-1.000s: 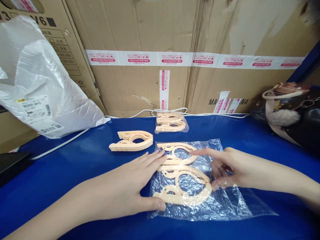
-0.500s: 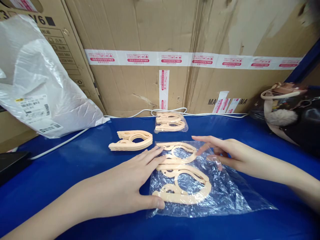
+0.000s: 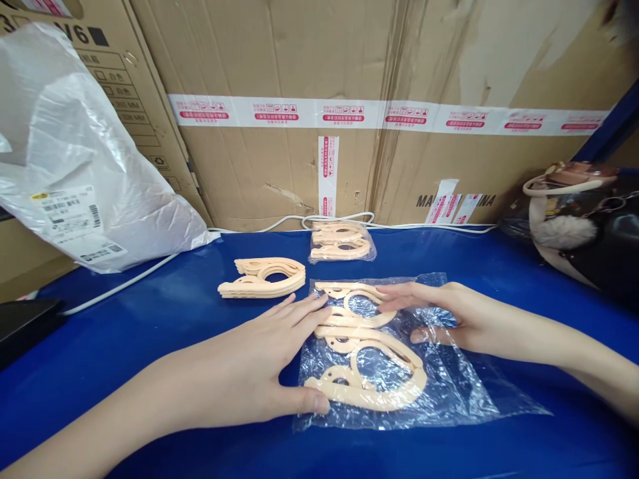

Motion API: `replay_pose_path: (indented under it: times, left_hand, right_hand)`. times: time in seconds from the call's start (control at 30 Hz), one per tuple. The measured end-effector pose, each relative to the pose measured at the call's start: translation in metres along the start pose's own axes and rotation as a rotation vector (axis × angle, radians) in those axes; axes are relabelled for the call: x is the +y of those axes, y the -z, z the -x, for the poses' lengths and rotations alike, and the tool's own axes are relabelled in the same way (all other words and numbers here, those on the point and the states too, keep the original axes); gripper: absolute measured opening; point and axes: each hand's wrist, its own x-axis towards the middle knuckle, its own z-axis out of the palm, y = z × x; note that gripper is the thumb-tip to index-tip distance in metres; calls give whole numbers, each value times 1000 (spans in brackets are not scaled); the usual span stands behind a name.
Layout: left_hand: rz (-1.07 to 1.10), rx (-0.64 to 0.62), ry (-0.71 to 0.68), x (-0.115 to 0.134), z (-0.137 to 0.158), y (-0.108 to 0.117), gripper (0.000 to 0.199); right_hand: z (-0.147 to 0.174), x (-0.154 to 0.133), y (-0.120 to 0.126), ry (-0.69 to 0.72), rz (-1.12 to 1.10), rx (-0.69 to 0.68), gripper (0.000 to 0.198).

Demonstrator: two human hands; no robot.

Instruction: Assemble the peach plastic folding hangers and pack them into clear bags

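A clear plastic bag lies flat on the blue tabletop with beige folded plastic hangers inside, in an upper and a lower group. My left hand rests along the bag's left edge, fingers stretched out and thumb apart, touching the hangers' ends through the film. From the right, my right hand reaches over the bag. Its fingers extend onto the upper group's curved end, and its thumb is spread below. Behind my left hand sits a loose stack of folded beige hangers.
A smaller wrapped pack of hangers lies at the back, near a white cable. Cardboard boxes wall off the rear. A white mailing bag stands left, a dark flat object before it. A dark bag with a pompom sits right.
My right hand has moved slightly left and flattened, its fingers now lying over the upper hangers' curved end. My left hand has stayed nearly in place.
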Motion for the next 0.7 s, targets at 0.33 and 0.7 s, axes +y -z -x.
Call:
replay_pose_path:
  times: [0.33, 0.7]
  left_hand:
    - [17, 25, -20, -1, -1, -3, 93]
    - [4, 21, -15, -2, -1, -3, 93]
  right_hand:
    - [5, 3, -5, -89, -13, -67, 90]
    - [1, 2, -6, -72, -20, -45, 89]
